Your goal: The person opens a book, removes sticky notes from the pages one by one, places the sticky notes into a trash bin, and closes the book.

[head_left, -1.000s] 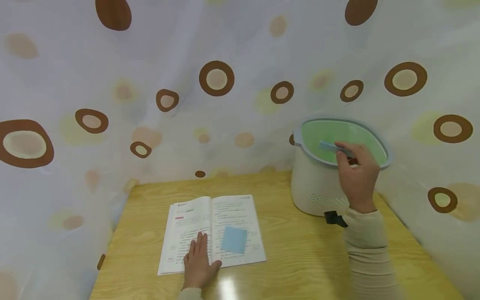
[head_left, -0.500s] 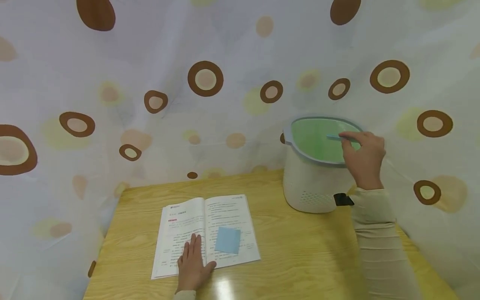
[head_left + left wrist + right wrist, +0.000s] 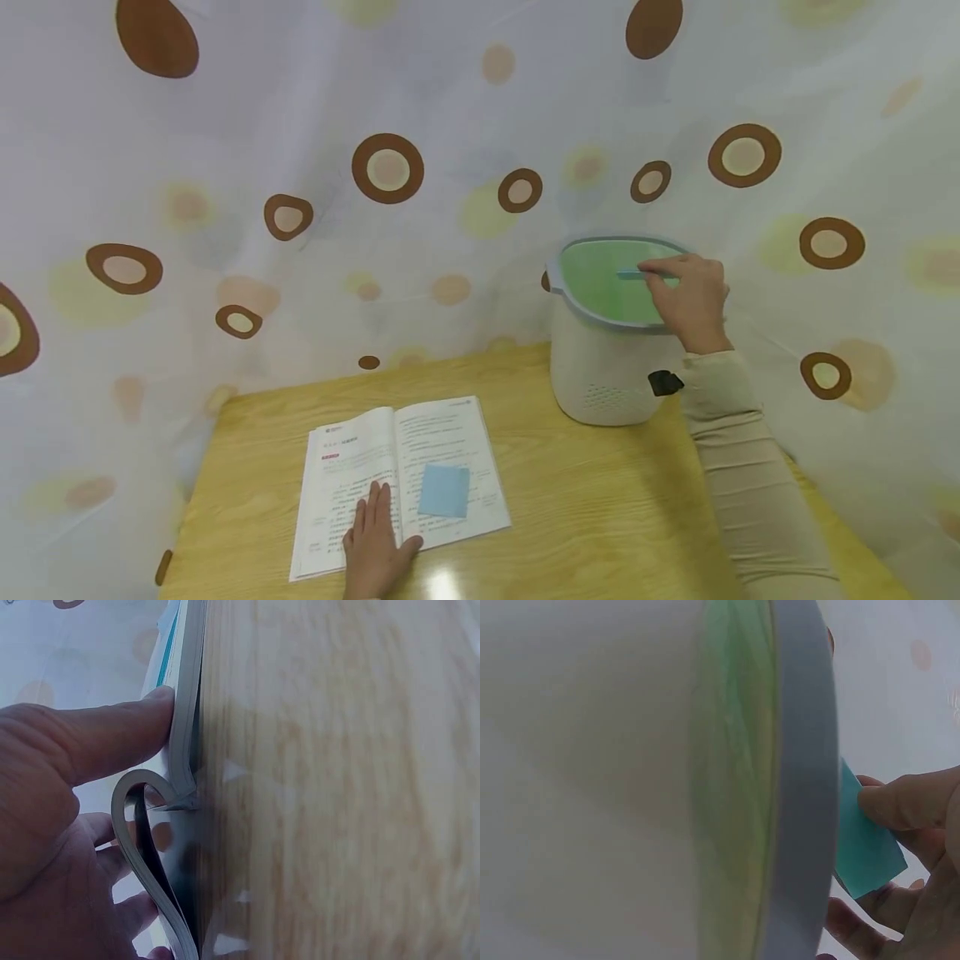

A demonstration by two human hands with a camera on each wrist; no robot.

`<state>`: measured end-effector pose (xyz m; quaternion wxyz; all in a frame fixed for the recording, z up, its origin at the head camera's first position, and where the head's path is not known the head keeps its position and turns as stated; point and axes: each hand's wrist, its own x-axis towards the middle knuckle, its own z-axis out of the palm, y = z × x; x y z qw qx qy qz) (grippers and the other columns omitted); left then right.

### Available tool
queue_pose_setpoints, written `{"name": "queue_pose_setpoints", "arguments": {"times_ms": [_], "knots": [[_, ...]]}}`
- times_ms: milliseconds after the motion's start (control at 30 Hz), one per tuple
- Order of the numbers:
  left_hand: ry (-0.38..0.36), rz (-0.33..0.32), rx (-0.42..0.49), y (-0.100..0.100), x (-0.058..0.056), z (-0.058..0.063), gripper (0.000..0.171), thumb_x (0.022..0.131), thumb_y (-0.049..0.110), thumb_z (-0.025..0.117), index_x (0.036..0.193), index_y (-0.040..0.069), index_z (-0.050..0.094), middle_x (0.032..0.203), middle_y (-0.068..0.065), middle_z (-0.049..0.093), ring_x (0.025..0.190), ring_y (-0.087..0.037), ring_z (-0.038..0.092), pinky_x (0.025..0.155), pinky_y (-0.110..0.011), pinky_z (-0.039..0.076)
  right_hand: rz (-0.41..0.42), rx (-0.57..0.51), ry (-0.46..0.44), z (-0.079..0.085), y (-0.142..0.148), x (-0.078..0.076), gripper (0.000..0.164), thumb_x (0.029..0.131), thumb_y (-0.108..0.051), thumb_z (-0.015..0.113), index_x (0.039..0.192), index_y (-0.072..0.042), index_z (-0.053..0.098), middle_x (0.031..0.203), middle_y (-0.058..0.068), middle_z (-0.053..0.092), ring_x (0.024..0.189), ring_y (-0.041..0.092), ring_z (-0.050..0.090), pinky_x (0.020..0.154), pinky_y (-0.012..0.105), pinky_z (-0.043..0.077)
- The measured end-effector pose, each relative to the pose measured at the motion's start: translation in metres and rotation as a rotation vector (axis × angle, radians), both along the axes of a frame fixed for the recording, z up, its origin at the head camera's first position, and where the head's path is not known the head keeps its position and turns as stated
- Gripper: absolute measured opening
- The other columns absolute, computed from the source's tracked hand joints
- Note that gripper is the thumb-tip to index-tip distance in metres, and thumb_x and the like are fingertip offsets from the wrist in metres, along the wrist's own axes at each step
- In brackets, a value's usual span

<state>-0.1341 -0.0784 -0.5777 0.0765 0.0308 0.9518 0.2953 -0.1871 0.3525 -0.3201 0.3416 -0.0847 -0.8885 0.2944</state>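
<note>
My right hand [image 3: 692,298] is above the right side of a white bin [image 3: 606,362], pinching a blue sticky note [image 3: 630,274] between thumb and fingers. The note is seen nearly edge-on from the head; in the right wrist view the same sticky note [image 3: 866,844] shows its flat face beyond the bin's rim [image 3: 806,780]. My left hand [image 3: 372,546] lies flat with straight fingers on the left page of an open book [image 3: 352,458]. In the left wrist view, the left thumb [image 3: 120,735] touches the book's edge. A second blue square note [image 3: 445,491] lies on the right page.
A green liner [image 3: 600,287] covers the bin's opening under its grey-blue rim. The bin stands at the back right of a wooden table [image 3: 570,492]. A white curtain [image 3: 442,100] with brown spots hangs behind the table and along its sides.
The head view has swung right, so everything appears further left. Relative to the bin, my right hand has moved right and slightly back, still pinching the note. The left hand stays on the book.
</note>
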Motion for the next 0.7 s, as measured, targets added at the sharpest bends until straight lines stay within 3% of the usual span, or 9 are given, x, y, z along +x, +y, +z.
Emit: {"name": "queue_pose_setpoints", "arguments": {"times_ms": [200,467,567,700], "knots": [[0.011,0.007,0.000,0.002,0.000,0.002,0.099,0.077,0.030,0.081,0.155,0.002,0.026,0.164,-0.022,0.019,0.148,-0.052,0.018,0.112,-0.075,0.020,0.012,0.010,-0.032,-0.002,0.006,-0.004,0.032,0.098,-0.016,0.053,0.123,-0.007,0.070,0.133,0.025,0.060,0.134,0.057,0.032,0.096,0.078,0.025],[0.025,0.017,0.015,-0.001,-0.001,0.003,0.096,0.078,0.031,0.080,0.154,0.004,0.028,0.165,-0.019,0.021,0.149,-0.050,0.019,0.113,-0.074,0.020,0.037,0.021,-0.025,-0.007,0.010,-0.009,0.032,0.100,-0.016,0.050,0.120,-0.003,0.071,0.136,0.027,0.058,0.134,0.055,0.032,0.098,0.080,0.021],[0.022,0.026,0.014,-0.002,-0.002,0.003,0.096,0.078,0.031,0.080,0.154,0.004,0.028,0.165,-0.019,0.021,0.149,-0.049,0.020,0.113,-0.073,0.020,0.033,0.006,0.066,-0.006,0.002,-0.010,0.029,0.098,-0.014,0.052,0.114,-0.002,0.074,0.133,0.025,0.060,0.133,0.051,0.034,0.100,0.076,0.023],[0.015,0.035,0.017,-0.003,-0.002,0.003,0.096,0.078,0.031,0.080,0.154,0.005,0.029,0.165,-0.018,0.021,0.149,-0.048,0.020,0.114,-0.072,0.020,0.027,-0.034,0.304,-0.006,-0.016,-0.006,0.021,0.094,-0.007,0.059,0.102,0.000,0.078,0.122,0.022,0.066,0.126,0.042,0.041,0.108,0.060,0.025]]}}
